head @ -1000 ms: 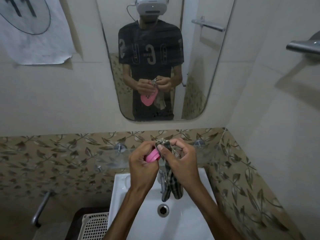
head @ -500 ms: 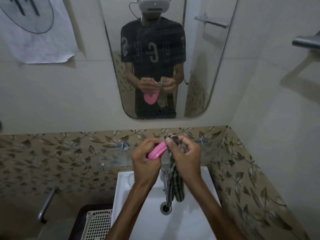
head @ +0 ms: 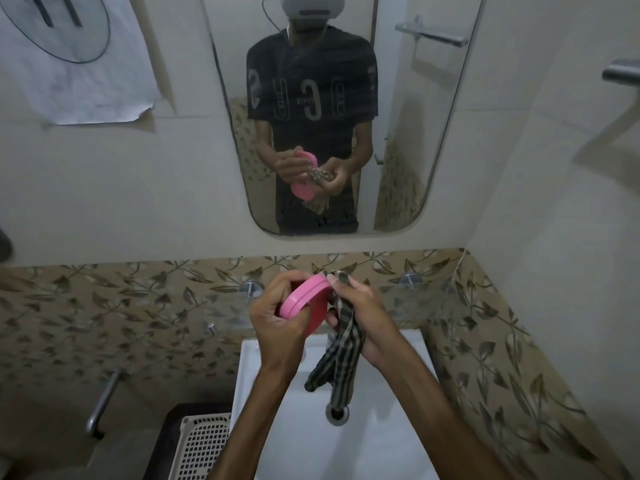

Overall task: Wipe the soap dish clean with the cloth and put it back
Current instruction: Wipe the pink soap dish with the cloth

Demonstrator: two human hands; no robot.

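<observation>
A small bathroom corner with pale wall tiles [head: 86, 188] above a band of leaf-patterned tiles [head: 114, 306] frames a white sink [head: 367, 445], over which both hands work. The left hand [head: 277, 327] grips the pink soap dish [head: 304, 301], fingers curled round its far side and the thumb across the near rim, so the dish stands tilted on edge above the back of the basin. The right hand [head: 363, 317] holds the striped cloth [head: 341, 362], its fingers bunched round the upper part and pressing it against the right end of the dish; just which face of the dish the cloth touches is hard to make out, since the hands cover the contact. The loose end of the cloth hangs down from the right palm and dangles just above the drain [head: 337, 412] without clearly touching it. Behind the hands a glass shelf [head: 415, 299] runs along the patterned band, fixed by round metal mounts. Above it the mirror [head: 398, 150] reflects the person in a dark printed shirt with the same pink dish and cloth held at waist height. A curled sheet of paper [head: 79, 74] hangs on the wall at upper left, a metal rail [head: 620, 74] juts in from the right edge, a white perforated basket [head: 204, 445] sits beside the sink at lower left, and a metal handle [head: 104, 400] is mounted low on the left wall.
</observation>
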